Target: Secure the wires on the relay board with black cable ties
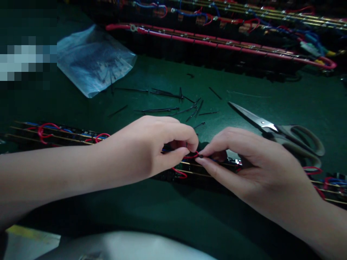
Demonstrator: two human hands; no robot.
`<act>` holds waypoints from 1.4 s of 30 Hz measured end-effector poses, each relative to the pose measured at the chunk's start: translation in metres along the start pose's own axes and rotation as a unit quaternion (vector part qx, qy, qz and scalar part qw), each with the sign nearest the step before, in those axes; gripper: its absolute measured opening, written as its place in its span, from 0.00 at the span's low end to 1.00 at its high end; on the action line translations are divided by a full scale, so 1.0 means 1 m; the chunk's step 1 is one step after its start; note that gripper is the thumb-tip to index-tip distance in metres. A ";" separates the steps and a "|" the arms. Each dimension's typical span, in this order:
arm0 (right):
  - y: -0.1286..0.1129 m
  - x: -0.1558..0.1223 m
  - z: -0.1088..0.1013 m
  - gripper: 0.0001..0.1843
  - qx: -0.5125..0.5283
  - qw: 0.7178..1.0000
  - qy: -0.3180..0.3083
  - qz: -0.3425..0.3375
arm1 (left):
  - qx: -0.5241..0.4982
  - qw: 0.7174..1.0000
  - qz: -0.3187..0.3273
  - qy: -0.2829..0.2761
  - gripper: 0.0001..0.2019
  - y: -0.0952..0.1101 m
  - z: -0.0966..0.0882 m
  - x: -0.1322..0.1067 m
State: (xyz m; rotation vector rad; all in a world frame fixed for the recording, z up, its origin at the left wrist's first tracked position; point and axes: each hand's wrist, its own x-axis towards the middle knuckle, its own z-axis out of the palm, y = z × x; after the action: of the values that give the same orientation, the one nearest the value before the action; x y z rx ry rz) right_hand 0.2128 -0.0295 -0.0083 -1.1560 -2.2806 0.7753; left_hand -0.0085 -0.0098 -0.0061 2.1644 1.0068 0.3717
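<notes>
My left hand [169, 139] is closed in a pinch above a long wired strip [65, 133]; what lies between its fingertips is too small to make out. Just right of it, the thumb and forefinger of my right hand [244, 159] pinch a small black cable tie [201, 156]. A red wire [193, 156] curves between the two sets of fingertips. The strip carries brass-coloured rails with red and blue wires, and both hands hide much of its middle.
Loose black cable ties [165, 94] are scattered beyond my hands. A clear plastic bag [94, 61] with more dark ties lies at the far left. Scissors [262, 124] rest behind my right hand, blades pointing left. Another wired assembly with a thick red cable [217, 42] spans the back.
</notes>
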 end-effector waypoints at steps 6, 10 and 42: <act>0.003 0.000 0.003 0.03 -0.006 1.000 0.000 -0.004 | 0.005 1.000 0.007 0.006 0.08 0.000 0.001 0.001; 0.002 0.000 0.002 0.03 -0.005 1.000 -0.002 -0.012 | 0.002 1.000 0.012 0.003 0.08 0.000 0.001 0.001; -0.004 -0.001 -0.001 0.05 -0.009 1.000 0.012 -0.001 | -0.017 0.999 -0.031 -0.003 0.07 0.005 -0.003 0.002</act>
State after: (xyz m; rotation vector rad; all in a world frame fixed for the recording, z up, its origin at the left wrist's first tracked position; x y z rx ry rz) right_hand 0.2113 -0.0321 -0.0054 -1.1643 -2.2743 0.7375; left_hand -0.0058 -0.0091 -0.0010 2.0967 1.0549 0.3499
